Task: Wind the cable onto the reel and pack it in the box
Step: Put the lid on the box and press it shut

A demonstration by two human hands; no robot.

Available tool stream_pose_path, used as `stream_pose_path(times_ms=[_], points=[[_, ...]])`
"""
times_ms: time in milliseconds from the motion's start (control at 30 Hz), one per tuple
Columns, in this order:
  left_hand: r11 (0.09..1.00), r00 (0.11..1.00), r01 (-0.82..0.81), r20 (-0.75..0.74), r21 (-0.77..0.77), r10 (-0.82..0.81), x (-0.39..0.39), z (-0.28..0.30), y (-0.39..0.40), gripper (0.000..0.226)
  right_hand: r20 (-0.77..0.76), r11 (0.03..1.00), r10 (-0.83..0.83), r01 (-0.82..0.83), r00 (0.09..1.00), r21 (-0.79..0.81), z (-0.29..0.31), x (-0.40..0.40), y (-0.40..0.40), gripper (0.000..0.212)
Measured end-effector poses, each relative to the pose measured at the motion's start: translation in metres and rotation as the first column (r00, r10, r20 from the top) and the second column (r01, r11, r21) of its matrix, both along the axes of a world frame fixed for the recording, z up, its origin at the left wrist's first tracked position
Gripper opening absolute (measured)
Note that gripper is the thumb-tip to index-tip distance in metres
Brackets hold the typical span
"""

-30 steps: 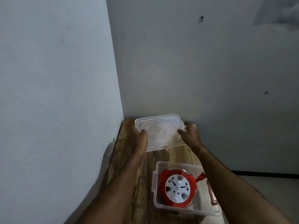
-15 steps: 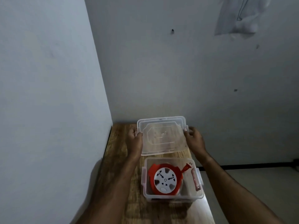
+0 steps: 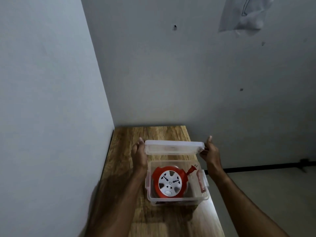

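Two pale walls (image 3: 153, 74) meet in a corner and fill most of the head view; a crumpled sheet of clear plastic (image 3: 242, 14) hangs on the far wall at the upper right, and a small dark mark (image 3: 175, 27) sits higher on the same wall near the middle. A narrow wooden table (image 3: 153, 223) is pushed into the corner, its left edge along the left wall. To its right lies bare floor (image 3: 273, 189) with a dark strip (image 3: 263, 167) running along the foot of the wall.

On the table stands a clear plastic box (image 3: 177, 199), open at the top, with a latch handle on its right side. Inside it lies the reel (image 3: 170, 183), orange with a white round face bearing dark socket holes, flat on the bottom of the box toward the left. An orange plug end (image 3: 192, 169) sticks out from the reel toward the far right corner of the box; the wound cable itself cannot be made out.

Nothing lies between the box and the clear lid (image 3: 174, 147), which is held just above and beyond the far rim of the box, seen nearly edge-on. The left hand (image 3: 139, 155) grasps the lid's left end, fingers closed against it. The right hand (image 3: 211, 152) grasps the right end, thumb raised above the edge and fingers curled on the latch tab.
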State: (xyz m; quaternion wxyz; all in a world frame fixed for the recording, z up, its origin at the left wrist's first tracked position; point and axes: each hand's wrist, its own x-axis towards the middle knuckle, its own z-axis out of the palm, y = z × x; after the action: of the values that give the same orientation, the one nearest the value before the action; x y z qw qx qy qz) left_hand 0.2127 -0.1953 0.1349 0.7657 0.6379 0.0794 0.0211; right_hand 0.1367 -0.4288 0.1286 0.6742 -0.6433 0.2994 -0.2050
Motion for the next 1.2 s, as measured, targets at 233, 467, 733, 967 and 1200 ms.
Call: stream_pose_path(times_ms=[233,467,733,967,1200], points=[[0.997,0.998,0.069,0.008,-0.021,-0.069,-0.038,-0.039,0.011,0.011,-0.011,0.998,-0.023,0.022,1.000,-0.056,-0.040,-0.029,0.004,0.031],[0.996,0.996,0.083,0.035,-0.007,-0.083,-0.060,-0.054,0.018,0.029,0.002,0.987,0.024,-0.023,1.000,-0.160,-0.055,-0.051,0.005,0.027],[0.992,0.993,0.101,0.052,0.074,-0.105,-0.066,-0.057,0.023,0.027,0.035,0.970,0.064,-0.054,0.997,-0.238,-0.061,-0.062,0.011,0.037],[0.985,0.990,0.101,0.086,0.137,-0.114,-0.079,-0.060,0.027,0.029,0.062,0.965,0.083,-0.065,0.995,-0.254,-0.068,-0.077,0.012,0.040],[0.967,0.984,0.106,0.113,0.232,-0.135,-0.096,-0.067,0.031,0.044,0.051,0.947,0.133,-0.112,0.990,-0.302,-0.074,-0.096,0.021,0.043]])
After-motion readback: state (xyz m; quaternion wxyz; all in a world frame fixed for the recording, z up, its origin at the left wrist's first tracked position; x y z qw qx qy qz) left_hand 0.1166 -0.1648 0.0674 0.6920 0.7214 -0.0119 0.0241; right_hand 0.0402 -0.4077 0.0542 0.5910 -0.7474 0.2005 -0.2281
